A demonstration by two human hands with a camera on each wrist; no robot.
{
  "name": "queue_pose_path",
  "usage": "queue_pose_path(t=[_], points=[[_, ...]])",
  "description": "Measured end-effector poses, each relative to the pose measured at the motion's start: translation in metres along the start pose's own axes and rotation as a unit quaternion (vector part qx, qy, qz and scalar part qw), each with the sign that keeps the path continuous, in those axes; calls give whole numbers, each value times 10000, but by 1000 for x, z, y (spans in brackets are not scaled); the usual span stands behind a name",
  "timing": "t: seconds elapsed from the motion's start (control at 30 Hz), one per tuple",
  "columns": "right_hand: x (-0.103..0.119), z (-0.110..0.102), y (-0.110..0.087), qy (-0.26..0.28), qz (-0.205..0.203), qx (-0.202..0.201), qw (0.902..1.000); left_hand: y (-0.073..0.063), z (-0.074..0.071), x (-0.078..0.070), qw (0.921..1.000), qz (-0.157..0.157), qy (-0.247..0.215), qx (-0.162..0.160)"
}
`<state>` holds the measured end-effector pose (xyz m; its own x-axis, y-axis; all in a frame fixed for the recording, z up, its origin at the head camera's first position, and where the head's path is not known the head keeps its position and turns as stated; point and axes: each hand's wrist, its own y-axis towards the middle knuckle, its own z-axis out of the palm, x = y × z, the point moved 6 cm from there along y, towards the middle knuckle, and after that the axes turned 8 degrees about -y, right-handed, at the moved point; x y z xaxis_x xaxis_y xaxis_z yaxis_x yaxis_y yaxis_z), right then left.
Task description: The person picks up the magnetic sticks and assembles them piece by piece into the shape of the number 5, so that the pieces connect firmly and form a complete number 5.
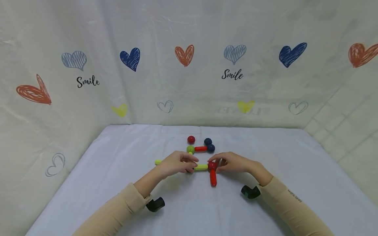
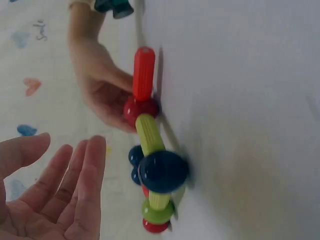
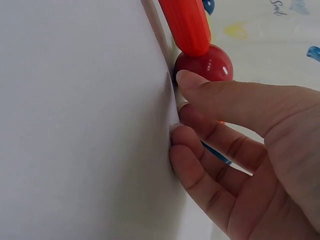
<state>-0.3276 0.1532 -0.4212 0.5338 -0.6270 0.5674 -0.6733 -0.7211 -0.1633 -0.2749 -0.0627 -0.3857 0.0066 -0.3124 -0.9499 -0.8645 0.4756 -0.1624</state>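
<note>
Right grip (image 1: pixel 234 162) on red ball (image 1: pixel 212 166), left grip (image 1: pixel 177 163) loosely extended

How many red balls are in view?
2: the far red ball beyond the green ball, and the near red ball held by the right hand. No others show.

Desk (image 1: pixel 203 209): covered by white cloth (image 1: pixel 118 154), lightly creased. Far side: pale sheeting (image 1: pixel 206 19), wrinkled, printed with red, blue and yellow hearts (image 1: pixel 184 56) (two "Smile" inscriptions (image 1: pixel 232 74) noted), continuing left and right. Shadows soft.
</note>
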Motion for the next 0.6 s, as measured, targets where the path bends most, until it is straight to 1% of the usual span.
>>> queue_pose_path(t=[0.07,0.1,0.13,0.17,0.23,0.37,0.43,0.53,0.6], points=[[1,-2,0,-61,3,13,10000,1,-12,0,9982,178,477,-324],[2,-3,-1,-89,11,21,10000,1,-16,1,9960,243,719,-466],[2,-3,-1,-105,27,31,9999,2,-20,4,9940,245,901,-575],[3,-4,-2,-120,39,39,9999,3,-23,8,9925,213,1040,-607],[3,-5,-2,-103,33,60,9999,5,-24,18,9912,106,1214,-511],[3,-5,-3,-55,9,101,9999,6,-19,31,9885,-89,1505,-131],[4,-5,-4,-88,-44,113,9999,7,-16,33,9867,-98,1624,-21],[4,-8,-4,-203,13,86,9998,9,-14,32,9836,-75,1801,9],[4,-14,-3,-310,50,-2,9995,12,-13,32,9821,-82,1884,20]])
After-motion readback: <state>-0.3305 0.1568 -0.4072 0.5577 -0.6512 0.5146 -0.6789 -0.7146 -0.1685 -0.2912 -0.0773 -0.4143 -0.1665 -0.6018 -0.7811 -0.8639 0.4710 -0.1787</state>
